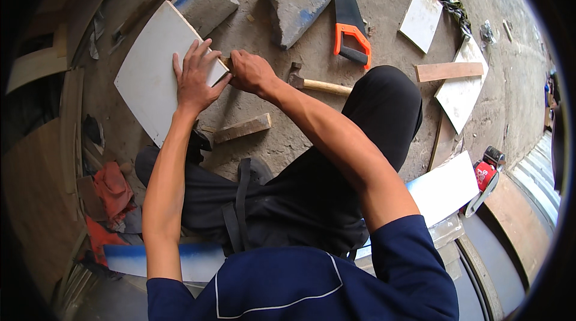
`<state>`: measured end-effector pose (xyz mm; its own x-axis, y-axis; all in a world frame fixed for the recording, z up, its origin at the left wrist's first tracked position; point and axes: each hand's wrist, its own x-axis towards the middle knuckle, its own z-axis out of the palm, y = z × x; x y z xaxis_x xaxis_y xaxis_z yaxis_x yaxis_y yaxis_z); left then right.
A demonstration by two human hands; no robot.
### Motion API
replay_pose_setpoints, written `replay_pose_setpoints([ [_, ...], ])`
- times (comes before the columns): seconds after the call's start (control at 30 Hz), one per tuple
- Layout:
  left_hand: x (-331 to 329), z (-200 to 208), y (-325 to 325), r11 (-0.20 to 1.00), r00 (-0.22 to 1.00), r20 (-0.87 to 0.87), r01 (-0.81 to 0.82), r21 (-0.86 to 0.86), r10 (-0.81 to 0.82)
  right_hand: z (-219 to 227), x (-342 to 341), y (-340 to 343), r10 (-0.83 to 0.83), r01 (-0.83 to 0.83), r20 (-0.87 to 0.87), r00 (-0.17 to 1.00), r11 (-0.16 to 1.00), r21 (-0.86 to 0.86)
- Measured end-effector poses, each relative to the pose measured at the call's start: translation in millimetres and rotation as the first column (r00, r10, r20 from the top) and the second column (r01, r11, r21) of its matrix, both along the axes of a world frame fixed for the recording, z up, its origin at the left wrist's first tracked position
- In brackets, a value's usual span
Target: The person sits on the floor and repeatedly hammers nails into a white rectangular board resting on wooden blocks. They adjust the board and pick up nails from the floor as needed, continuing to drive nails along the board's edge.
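Note:
A white board (pixel 150 69) with a pale wooden edge lies tilted in front of me on the left. My left hand (pixel 195 75) rests on its near right corner, fingers spread across the white face and the thumb reaching past the corner. Just beyond that corner, my right hand (pixel 252 72) is closed against the board's edge. A bit of something brownish shows by its fingertips, too hidden to name. To the right of this hand a hammer (pixel 321 86) with a wooden handle lies on the ground, its far end behind my knee.
Two concrete chunks (pixel 294 3) with blue paint lie beyond the board, beside a handsaw (pixel 351 21) with an orange and black handle. A wood block (pixel 243 128) is near my leg. White panels (pixel 422 18) and a wooden strip (pixel 450 71) lie right; red cloth (pixel 112 192) left.

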<state>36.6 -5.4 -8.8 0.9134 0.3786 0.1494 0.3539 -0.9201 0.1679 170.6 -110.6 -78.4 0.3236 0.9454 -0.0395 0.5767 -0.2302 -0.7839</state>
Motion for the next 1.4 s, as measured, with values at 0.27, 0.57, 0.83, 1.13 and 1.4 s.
replay_pose_setpoints([
  [0.27, 0, -1, 4, 0.998, 0.999, 0.043, 0.033, -0.052, -0.031, -3, 3, -11, -0.147, 0.145, 0.029, 0.989, 0.987, 0.068],
  [0.57, 0, 2, 2, 0.998, 0.999, 0.049, 0.019, -0.063, -0.015, -9, 25, -22, -0.203, 0.208, -0.058, 0.978, 0.971, 0.12],
  [0.83, -7, 1, 7, 0.994, 0.998, 0.048, 0.038, -0.101, -0.033, -15, 13, -18, -0.069, 0.078, -0.054, 0.996, 0.981, 0.177],
  [1.13, -12, 1, 3, 0.999, 0.999, 0.017, 0.028, -0.021, -0.028, -10, -9, -8, -0.044, 0.033, 0.049, 0.998, 0.98, 0.198],
  [1.4, -14, -5, -3, 0.995, 0.996, -0.086, -0.002, 0.098, 0.011, -9, -9, -5, -0.027, 0.019, 0.031, 0.999, 0.976, 0.217],
])
